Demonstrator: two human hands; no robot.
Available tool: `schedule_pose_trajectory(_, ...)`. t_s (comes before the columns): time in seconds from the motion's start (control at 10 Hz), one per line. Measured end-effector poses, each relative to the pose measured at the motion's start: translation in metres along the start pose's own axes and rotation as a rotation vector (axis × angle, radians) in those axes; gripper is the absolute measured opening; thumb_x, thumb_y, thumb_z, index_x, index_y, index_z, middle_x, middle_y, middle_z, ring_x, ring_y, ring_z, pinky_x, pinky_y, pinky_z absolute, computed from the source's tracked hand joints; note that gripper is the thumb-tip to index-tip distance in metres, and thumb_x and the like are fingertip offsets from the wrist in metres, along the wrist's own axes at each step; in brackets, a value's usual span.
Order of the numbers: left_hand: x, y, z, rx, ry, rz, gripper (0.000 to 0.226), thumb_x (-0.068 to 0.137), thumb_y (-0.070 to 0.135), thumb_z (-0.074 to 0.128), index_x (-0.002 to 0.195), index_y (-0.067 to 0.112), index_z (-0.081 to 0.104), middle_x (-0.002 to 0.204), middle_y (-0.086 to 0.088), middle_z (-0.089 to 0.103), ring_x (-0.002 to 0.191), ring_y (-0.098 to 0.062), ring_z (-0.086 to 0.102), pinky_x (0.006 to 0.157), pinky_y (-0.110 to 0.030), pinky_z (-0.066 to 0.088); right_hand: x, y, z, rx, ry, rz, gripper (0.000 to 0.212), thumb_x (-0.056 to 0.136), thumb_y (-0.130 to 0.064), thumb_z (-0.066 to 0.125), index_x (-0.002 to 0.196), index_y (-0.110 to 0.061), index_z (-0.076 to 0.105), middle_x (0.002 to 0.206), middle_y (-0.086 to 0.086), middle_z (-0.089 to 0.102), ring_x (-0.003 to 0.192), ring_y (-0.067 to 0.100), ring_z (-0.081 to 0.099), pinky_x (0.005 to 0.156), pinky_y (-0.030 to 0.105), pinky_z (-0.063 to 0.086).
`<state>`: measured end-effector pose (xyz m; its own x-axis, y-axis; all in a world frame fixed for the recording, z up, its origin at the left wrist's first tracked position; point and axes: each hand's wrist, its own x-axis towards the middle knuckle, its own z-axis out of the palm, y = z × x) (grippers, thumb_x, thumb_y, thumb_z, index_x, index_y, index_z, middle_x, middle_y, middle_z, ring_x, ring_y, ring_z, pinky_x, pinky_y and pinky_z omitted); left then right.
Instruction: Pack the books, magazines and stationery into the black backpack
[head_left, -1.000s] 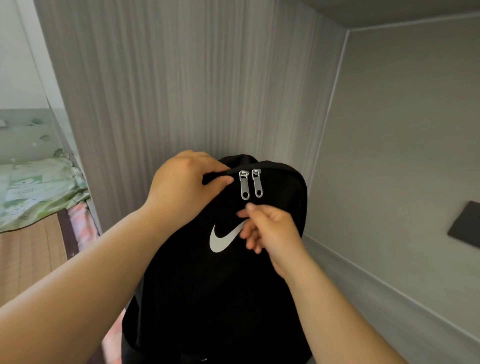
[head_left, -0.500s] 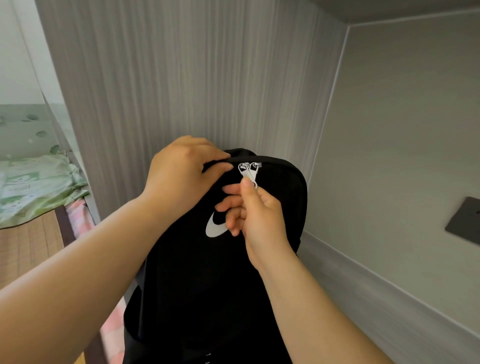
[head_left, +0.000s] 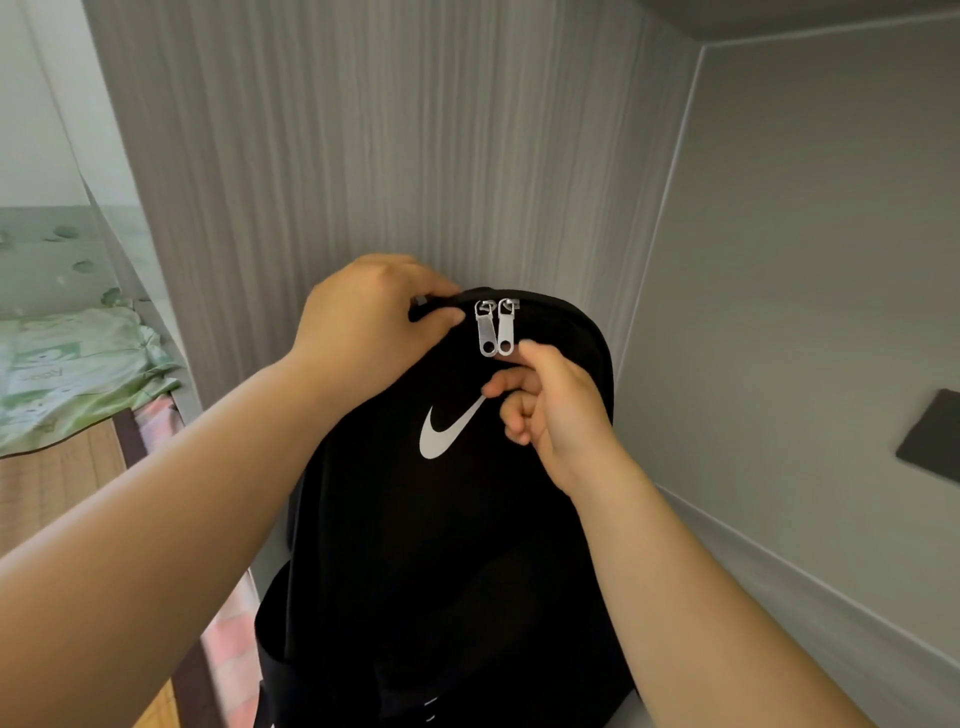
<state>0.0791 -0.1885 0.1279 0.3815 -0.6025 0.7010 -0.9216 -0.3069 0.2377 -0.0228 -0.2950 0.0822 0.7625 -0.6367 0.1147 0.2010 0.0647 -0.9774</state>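
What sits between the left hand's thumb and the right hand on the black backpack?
In the head view, two silver zipper pulls hang side by side, closed together.

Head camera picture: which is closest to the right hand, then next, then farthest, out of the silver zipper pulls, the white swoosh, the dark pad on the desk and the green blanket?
From the right hand:
1. Silver zipper pulls, just above its fingertips; the white swoosh, just left, is too close to rank apart.
2. Dark pad, far right.
3. Green blanket, far left.

One backpack (head_left: 441, 545), two zipper pulls (head_left: 496, 328), two hands (head_left: 363, 332).
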Motion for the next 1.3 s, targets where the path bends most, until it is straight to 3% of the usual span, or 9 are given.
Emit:
schedule_pose_trajectory(0.2, -0.006, 0.000, 0.003, -0.018, 0.038, 0.010, 0.027, 0.086, 0.021, 0.057, 0.111, 0.017, 0.065, 0.107, -0.004, 0.068, 0.103, -0.022, 0.056, 0.078, -0.027, 0.037, 0.005, 0.002, 0.000, 0.000, 0.000, -0.059, 0.025, 0.093, -0.020, 0.046, 0.071, -0.014, 0.056, 0.042, -0.007, 0.053, 0.029, 0.001, 0.034, 0.033, 0.013, 0.026)
schedule_pose_trajectory(0.4, -0.030, -0.002, 0.001, -0.133, 0.081, -0.089, 0.040, 0.084, 0.026, 0.058, 0.124, 0.020, 0.054, 0.123, 0.001, 0.060, 0.114, -0.020, 0.052, 0.088, -0.029, 0.037, -0.009, 0.016, -0.017, -0.193, 0.346, -0.148, 0.021, 0.090, -0.016, 0.049, 0.071, -0.023, 0.056, 0.061, -0.007, 0.056, 0.037, -0.002, 0.045, 0.040, 0.009, 0.037)
schedule_pose_trajectory(0.6, -0.063, -0.010, 0.005, -0.257, 0.101, -0.203, 0.050, 0.083, 0.020, 0.061, 0.131, 0.018, 0.046, 0.126, -0.004, 0.058, 0.119, -0.022, 0.049, 0.092, -0.025, 0.032, -0.028, 0.063, -0.023, -0.321, 0.430, -0.102, 0.012, 0.090, -0.013, 0.050, 0.090, -0.023, 0.057, 0.090, -0.011, 0.057, 0.089, 0.007, 0.053, 0.076, 0.014, 0.043)
schedule_pose_trajectory(0.8, -0.065, -0.017, 0.006, -0.267, 0.090, -0.186, 0.052, 0.085, 0.020, 0.058, 0.134, 0.021, 0.041, 0.130, -0.002, 0.055, 0.120, -0.016, 0.047, 0.090, -0.020, 0.028, -0.034, 0.081, -0.021, -0.384, 0.392, 0.016, 0.029, 0.091, -0.013, 0.049, 0.120, -0.015, 0.055, 0.120, 0.001, 0.054, 0.115, 0.014, 0.049, 0.102, 0.029, 0.039)
schedule_pose_trajectory(0.9, -0.073, -0.017, 0.005, -0.338, 0.102, -0.173, 0.057, 0.084, 0.018, 0.059, 0.137, 0.021, 0.036, 0.138, 0.002, 0.045, 0.113, -0.001, 0.040, 0.091, -0.019, 0.029, -0.044, 0.087, -0.024, -0.373, 0.438, 0.001, 0.027, 0.091, -0.011, 0.048, 0.116, -0.016, 0.057, 0.113, -0.001, 0.056, 0.111, 0.013, 0.051, 0.100, 0.028, 0.041)
schedule_pose_trajectory(1.0, -0.089, -0.020, 0.006, -0.365, 0.121, -0.158, 0.058, 0.083, 0.016, 0.061, 0.135, 0.017, 0.038, 0.141, -0.002, 0.040, 0.124, -0.007, 0.036, 0.097, -0.022, 0.027, -0.060, 0.094, -0.029, -0.330, 0.517, 0.009, 0.017, 0.091, -0.009, 0.048, 0.100, -0.019, 0.058, 0.100, -0.002, 0.058, 0.098, 0.012, 0.055, 0.089, 0.024, 0.043)
schedule_pose_trajectory(1.1, -0.113, -0.021, 0.002, -0.383, 0.171, -0.199, 0.041, 0.081, 0.017, 0.062, 0.121, 0.010, 0.054, 0.130, -0.008, 0.048, 0.120, -0.013, 0.038, 0.096, -0.019, 0.026, -0.079, 0.099, -0.038, -0.368, 0.543, 0.047, 0.022, 0.090, -0.006, 0.045, 0.083, -0.023, 0.057, 0.087, -0.003, 0.059, 0.081, 0.011, 0.056, 0.079, 0.025, 0.044)
schedule_pose_trajectory(1.2, -0.138, -0.014, 0.000, -0.396, 0.193, -0.204, 0.030, 0.077, 0.016, 0.052, 0.101, 0.006, 0.067, 0.114, -0.013, 0.055, 0.109, -0.019, 0.042, 0.091, -0.015, 0.025, -0.104, 0.101, -0.049, -0.429, 0.503, 0.075, 0.021, 0.090, -0.002, 0.042, 0.093, -0.012, 0.060, 0.076, -0.004, 0.060, 0.068, 0.008, 0.054, 0.065, 0.019, 0.044)
schedule_pose_trajectory(1.3, -0.158, 0.001, -0.002, -0.370, 0.134, -0.197, 0.020, 0.081, 0.010, 0.056, 0.096, 0.006, 0.069, 0.102, -0.007, 0.060, 0.100, -0.018, 0.045, 0.089, -0.027, 0.032, -0.137, 0.094, -0.061, -0.465, 0.467, 0.078, 0.020, 0.090, 0.000, 0.042, 0.091, -0.011, 0.058, 0.071, -0.004, 0.059, 0.063, 0.008, 0.053, 0.062, 0.015, 0.043)
